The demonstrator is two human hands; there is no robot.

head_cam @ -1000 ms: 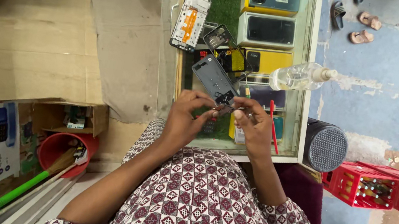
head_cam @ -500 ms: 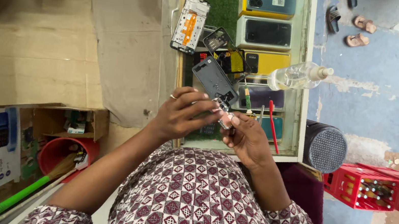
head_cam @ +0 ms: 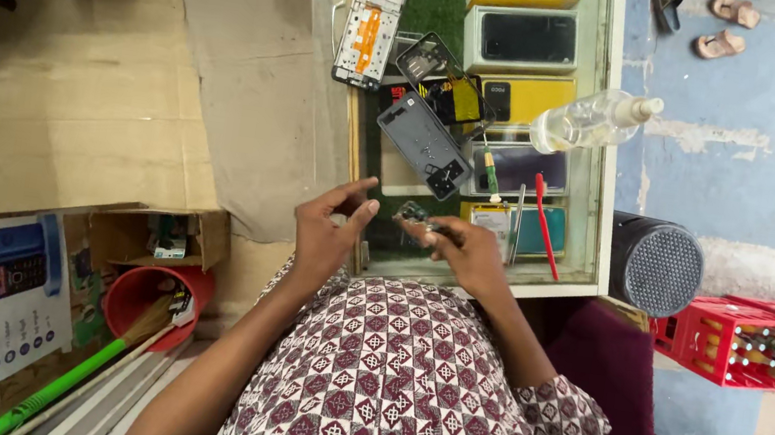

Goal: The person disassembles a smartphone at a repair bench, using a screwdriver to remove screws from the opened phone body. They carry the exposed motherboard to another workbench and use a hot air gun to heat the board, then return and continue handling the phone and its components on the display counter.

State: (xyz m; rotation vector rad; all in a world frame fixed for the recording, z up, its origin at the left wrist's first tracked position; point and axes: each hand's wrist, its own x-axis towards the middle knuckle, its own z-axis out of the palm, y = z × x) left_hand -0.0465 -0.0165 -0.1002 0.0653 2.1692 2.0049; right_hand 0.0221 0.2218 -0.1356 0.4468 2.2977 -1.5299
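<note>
Between the fingertips of the right hand (head_cam: pixel 463 247) sits a small dark phone part (head_cam: pixel 413 216), pinched at its near end so that its free end pokes out toward the left hand (head_cam: pixel 326 229). The right fingers are closed around the part; what kind of piece it is cannot be told at this size. The left hand is released, its fingers spread and lightly curled, holding nothing, its fingertips near the part but apart from it.

Just beyond the fingertips lies a grey phone back cover (head_cam: pixel 425 143), tilted on the glass counter (head_cam: pixel 589 274). Farther out from the fingers lie a dark phone frame (head_cam: pixel 428 58) and a white phone mid-frame with an orange strip (head_cam: pixel 369 30). To the outer side of the right hand lie a green-handled screwdriver (head_cam: pixel 491 173), a red-handled tool (head_cam: pixel 546 226), and a clear plastic bottle (head_cam: pixel 585 122) on its side. Boxed phones show under the glass.

Handling, as judged: the part looks very light, thin and stiff, and probably fragile, liable to bend or snap under squeeze. It is small enough to slip from the pads and be lost on the counter. Hold is best taken by its edges with two fingertips, as shown, with gentle pressure, keeping clear of any contacts or flat faces.
</note>
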